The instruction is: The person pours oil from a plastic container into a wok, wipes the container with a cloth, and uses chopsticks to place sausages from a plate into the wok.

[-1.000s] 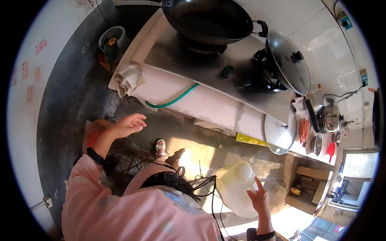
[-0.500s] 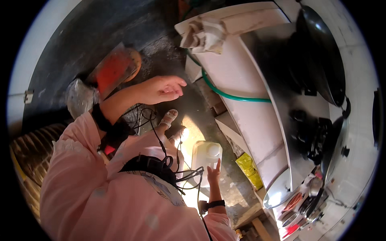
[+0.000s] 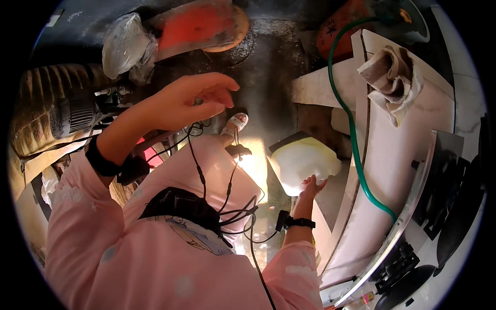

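Observation:
My right hand (image 3: 313, 186), fingers closed, grips the near corner of a whitish translucent plastic jug (image 3: 302, 164). The jug is tilted, with a yellowish tint along its far edge. Its round cap does not show now. A dark patch borders its far left side. My left hand (image 3: 199, 99) is in the air to the left, above the cables and my knee. Its fingers curve loosely with the thumb apart, and nothing is between them.
A pale counter (image 3: 395, 150) runs along the right, with a green hose (image 3: 353, 129) over its edge and a crumpled cloth (image 3: 391, 82) on top. Black cables (image 3: 243, 212) hang at my waist. A red board (image 3: 196, 28), a plastic bag (image 3: 126, 46) and a motor (image 3: 75, 116) are at left.
My right hand has reached the jug, taken hold of it and tilted it up from the floor. The view has turned, and my left hand stays raised and empty.

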A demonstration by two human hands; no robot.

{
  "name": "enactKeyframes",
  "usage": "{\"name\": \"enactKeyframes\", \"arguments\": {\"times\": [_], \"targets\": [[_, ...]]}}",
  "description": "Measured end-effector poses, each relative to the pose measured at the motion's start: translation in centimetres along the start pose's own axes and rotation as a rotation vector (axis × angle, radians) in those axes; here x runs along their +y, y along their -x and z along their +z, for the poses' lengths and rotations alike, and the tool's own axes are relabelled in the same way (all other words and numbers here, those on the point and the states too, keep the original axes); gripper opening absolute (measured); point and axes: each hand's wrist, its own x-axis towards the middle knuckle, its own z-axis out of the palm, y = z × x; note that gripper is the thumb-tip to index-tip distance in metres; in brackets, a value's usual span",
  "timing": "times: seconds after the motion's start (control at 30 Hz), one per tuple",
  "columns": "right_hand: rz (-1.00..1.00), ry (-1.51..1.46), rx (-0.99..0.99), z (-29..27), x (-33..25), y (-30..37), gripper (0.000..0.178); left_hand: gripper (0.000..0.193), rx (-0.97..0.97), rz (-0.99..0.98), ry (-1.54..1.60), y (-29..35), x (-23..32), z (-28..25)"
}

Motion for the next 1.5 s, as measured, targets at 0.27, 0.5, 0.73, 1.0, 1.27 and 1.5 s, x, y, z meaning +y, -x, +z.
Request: {"name": "enactKeyframes", "arguments": {"times": [0.27,0.5,0.73,1.0,1.27,1.5], "targets": [[-0.095,-0.160,0.340,5.2,-4.7,-9.8,0.085,0.043,0.059,-0.033,-0.111,-0.2,-2.9,-1.6],[-0.162,-0.194,0.311,4.1,-5.7,-17.8,0.087,0.042,0.071,-0.025,-0.116,-1.7,-4.1,-2.0],[-0.094,-0.251,0.377,6.8,-4.8,-18.5,0.075,0.043,0.080,-0.138,-0.088,-1.6,-4.1,-2.7],[-0.139,-0.026,0.127,4.8,-4.2,-15.6,0.051,0.036,0.081,-0.163,0.267,-4.0,-2.1,-1.3],[0.049,0.387,-0.397,-4.3,-1.0,6.9,0.038,0.063,-0.180,-0.357,1.022,-6.9,2.0,0.0],[0.161,0.138,-0.172,-16.7,-0.1,22.5,0.038,0.070,-0.499,-0.314,1.065,-7.2,9.7,4.4]]}}
